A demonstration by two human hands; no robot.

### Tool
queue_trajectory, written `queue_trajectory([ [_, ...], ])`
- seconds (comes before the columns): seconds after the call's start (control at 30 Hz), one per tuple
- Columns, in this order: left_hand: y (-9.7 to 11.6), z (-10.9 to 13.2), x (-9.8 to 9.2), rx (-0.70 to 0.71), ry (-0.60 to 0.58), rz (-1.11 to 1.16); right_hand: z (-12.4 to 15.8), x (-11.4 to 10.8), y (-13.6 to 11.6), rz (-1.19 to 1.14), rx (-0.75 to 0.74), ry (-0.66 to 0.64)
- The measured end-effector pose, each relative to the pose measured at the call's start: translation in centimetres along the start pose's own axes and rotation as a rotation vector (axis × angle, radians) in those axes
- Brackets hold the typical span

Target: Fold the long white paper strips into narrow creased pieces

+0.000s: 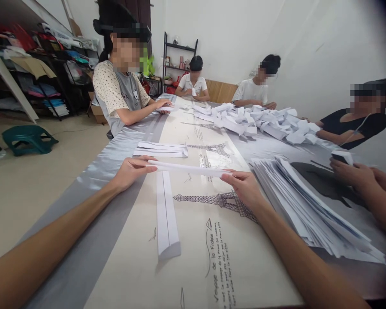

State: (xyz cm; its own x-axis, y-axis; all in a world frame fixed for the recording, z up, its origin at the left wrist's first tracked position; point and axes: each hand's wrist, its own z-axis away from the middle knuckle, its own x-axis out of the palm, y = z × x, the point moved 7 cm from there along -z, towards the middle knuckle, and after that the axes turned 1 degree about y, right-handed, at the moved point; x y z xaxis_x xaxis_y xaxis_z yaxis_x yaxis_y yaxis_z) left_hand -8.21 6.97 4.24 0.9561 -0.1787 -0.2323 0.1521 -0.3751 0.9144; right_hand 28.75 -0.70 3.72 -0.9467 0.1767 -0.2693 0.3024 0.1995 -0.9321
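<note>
Between my two hands a folded strip of white paper (189, 168) is held level above the table. My left hand (133, 171) pinches its left end between thumb and fingers. The right end is gripped the same way by my right hand (242, 184). Just below the strip, a folded white paper (167, 214) with a lengthwise seam lies on the printed tablecloth (131, 266). Beyond my left hand, more folded white paper strips (161, 149) lie side by side, crosswise on the cloth.
A fanned stack of white sheets (309, 210) lies at the right. Farther back is a heap of folded white papers (241, 118). Several people sit around the table, handling paper. A green plastic stool (28, 138) stands on the floor at left, near crowded shelves (48, 73).
</note>
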Motion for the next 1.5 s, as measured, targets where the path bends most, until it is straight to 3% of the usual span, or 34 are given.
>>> queue_trajectory([
  [0.17,0.3,0.4,0.7,0.006,0.018,0.006,-0.1,-0.1,1.0,-0.223,0.072,0.044],
  [0.3,0.2,0.5,1.6,-0.019,-0.062,0.003,0.0,0.0,1.1,-0.248,0.103,0.080],
  [0.47,0.7,0.7,3.1,0.119,-0.148,-0.322,0.2,1.1,0.8,-0.189,0.076,0.045],
  [0.57,1.3,1.4,4.8,0.292,-0.204,-0.602,0.2,1.9,1.2,-0.065,0.064,0.010],
  [0.7,2.8,3.3,7.2,0.519,-0.217,-0.930,0.4,2.1,1.5,0.296,-0.021,0.034],
  [0.8,3.6,5.5,9.7,0.652,-0.379,-1.061,0.8,2.8,1.1,0.519,-0.128,0.014],
  [0.9,3.4,6.7,11.2,0.653,-0.491,-1.190,1.6,3.7,-0.3,0.660,-0.280,0.027],
  [0.97,3.1,6.9,11.6,0.636,-0.504,-1.259,2.4,5.1,-1.5,0.687,-0.404,-0.044],
  [1.03,3.0,6.9,11.8,0.635,-0.499,-1.287,3.5,7.4,-2.2,0.654,-0.489,-0.263],
  [1.1,3.1,6.9,11.9,0.641,-0.493,-1.298,4.6,9.4,-2.2,0.624,-0.473,-0.500],
  [1.17,3.2,6.9,12.1,0.635,-0.495,-1.316,5.2,10.2,-2.1,0.618,-0.406,-0.615],
  [1.33,3.4,7.5,12.6,0.554,-0.481,-1.377,5.3,9.8,-1.7,0.616,-0.308,-0.696],
  [1.5,3.3,8.5,12.8,0.586,-0.412,-1.360,4.8,8.8,-1.3,0.612,-0.260,-0.718],
])
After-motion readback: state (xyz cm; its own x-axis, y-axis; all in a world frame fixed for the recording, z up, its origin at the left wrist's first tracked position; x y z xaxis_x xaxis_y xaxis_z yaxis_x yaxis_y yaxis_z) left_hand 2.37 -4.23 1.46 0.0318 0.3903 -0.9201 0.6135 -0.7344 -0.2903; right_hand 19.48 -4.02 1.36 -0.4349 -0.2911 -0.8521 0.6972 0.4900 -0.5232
